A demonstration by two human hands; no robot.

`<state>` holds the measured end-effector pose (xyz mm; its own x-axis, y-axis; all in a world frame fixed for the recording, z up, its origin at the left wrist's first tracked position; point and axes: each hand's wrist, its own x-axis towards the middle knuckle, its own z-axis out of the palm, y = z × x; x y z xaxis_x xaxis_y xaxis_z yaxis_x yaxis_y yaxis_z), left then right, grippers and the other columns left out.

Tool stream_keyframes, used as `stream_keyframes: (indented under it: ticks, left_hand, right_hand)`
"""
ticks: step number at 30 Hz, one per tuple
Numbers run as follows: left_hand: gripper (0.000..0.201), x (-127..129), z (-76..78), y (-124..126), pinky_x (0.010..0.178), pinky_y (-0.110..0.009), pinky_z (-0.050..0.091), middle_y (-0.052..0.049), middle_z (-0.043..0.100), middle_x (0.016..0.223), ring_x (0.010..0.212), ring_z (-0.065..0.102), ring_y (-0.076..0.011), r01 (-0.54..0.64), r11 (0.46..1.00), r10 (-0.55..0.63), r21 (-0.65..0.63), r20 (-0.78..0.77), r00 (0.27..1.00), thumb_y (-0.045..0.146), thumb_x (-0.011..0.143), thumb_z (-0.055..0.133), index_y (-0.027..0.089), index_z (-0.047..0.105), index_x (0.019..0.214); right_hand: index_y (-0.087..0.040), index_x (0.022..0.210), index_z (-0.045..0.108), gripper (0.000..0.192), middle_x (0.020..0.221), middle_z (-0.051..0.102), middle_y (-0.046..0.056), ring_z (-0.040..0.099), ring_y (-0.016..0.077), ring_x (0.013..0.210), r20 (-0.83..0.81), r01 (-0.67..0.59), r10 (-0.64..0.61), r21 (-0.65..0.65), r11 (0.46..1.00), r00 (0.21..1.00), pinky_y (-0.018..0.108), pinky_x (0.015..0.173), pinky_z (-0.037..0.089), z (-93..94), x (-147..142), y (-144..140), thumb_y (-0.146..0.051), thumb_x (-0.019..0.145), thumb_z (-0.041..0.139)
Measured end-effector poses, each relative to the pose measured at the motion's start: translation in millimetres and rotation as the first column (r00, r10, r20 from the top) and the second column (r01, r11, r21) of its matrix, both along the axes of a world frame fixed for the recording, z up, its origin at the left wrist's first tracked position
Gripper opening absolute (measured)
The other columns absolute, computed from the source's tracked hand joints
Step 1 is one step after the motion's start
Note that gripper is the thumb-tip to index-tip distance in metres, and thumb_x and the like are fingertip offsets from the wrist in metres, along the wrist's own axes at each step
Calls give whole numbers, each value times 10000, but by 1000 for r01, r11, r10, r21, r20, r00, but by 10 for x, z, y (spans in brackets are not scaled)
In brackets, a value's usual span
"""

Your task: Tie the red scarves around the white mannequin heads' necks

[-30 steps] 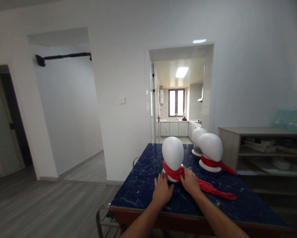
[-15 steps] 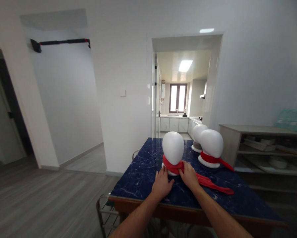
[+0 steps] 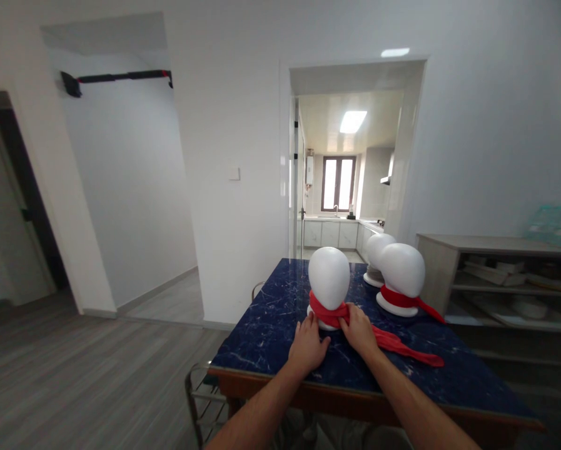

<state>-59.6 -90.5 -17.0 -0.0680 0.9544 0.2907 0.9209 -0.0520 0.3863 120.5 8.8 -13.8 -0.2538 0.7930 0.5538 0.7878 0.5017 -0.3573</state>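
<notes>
In the head view a white mannequin head (image 3: 329, 275) stands upright on the table, with a red scarf (image 3: 327, 310) wrapped around its neck. My left hand (image 3: 309, 344) rests at the left of its base, fingertips touching near the scarf's lower edge, thumb held apart. At the right of the neck, my right hand (image 3: 356, 328) is closed on the red scarf with thumb and fingers. The scarf's loose end trails over the tabletop to the right, passing behind my right hand. My fingers hide part of the base.
The blue marbled table (image 3: 271, 325) carries two more white heads at the back right; the nearer head (image 3: 403, 269) wears a red scarf. A grey shelf unit (image 3: 437, 275) stands to the right. A metal-framed chair (image 3: 193, 400) sits at the table's left front edge.
The whole view has shifted slightly. My hands stay at the mannequin head's neck and base, and the scarf lies much as before.
</notes>
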Motion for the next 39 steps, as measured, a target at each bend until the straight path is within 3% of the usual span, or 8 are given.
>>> stream_keyframes:
  ticks: [16,39]
  left_hand:
    - [793,17,59,-41,1337,-439,164,-127,243,1773,1627,274,-280,-11,1000,10,-27,-18,1000,464,963,508,123,345,1660]
    - [795,-13,-7,0,1334,-475,187,-178,274,1757,1608,315,-294,12,1000,-12,20,-22,1000,451,969,502,83,342,1655]
  right_hand:
    - [-182,1278,603,294,1231,700,139,635,279,1188,2,8,-8,-22,1000,1000,360,1032,450,7,-11,-8,-312,1023,535]
    - [-176,1258,604,276,1168,706,130,644,275,1129,-10,5,-5,-27,1000,1000,344,984,445,34,-9,-33,-318,1030,539]
